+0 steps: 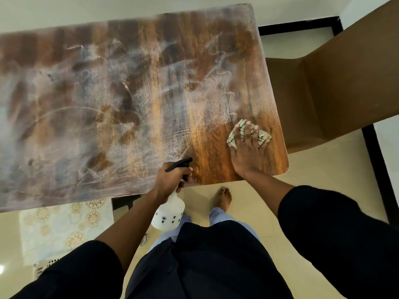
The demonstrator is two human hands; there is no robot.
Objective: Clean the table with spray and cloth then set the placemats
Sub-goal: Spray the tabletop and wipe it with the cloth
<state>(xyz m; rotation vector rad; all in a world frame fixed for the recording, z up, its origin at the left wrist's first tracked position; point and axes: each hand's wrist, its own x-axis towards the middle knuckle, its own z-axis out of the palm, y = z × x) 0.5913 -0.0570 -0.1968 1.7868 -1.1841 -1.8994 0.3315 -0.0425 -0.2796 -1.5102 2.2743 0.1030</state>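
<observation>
Mid-wipe, by the look of it. Right hand (248, 147) lies flat on the cloth (262, 135), fingers spread and straight, pressing it onto the counter (129, 93) near the near-right corner, just inside the right edge. Cloth is bunched small, mostly hidden under the fingers; pale with dark check lines.

Left hand (170, 180) grips the spray bottle (169, 212) by the neck, fingers curled round it under the black trigger head. Bottle hangs just off the near edge, its white body tilted down below counter level and the nozzle pointing up over the surface, toward the cloth side.

Patch of wood round the cloth and nozzle looks clean and glossy brown. Nearly everything to the left and toward the far edge is covered in whitish smears and spray film. So the unwiped area lies left and away from the right hand, along the counter's long axis, which runs left to right in view. Right hand is the one nearer the work; judgement: the next strokes need to sweep leftward and outward from that corner, and the left end likely needs a step sideways.

Placemats not set yet; a patterned sheet (64, 225) on the floor under the near-left edge may be one, cannot tell. Brown chair (323, 93) stands at the right edge.
</observation>
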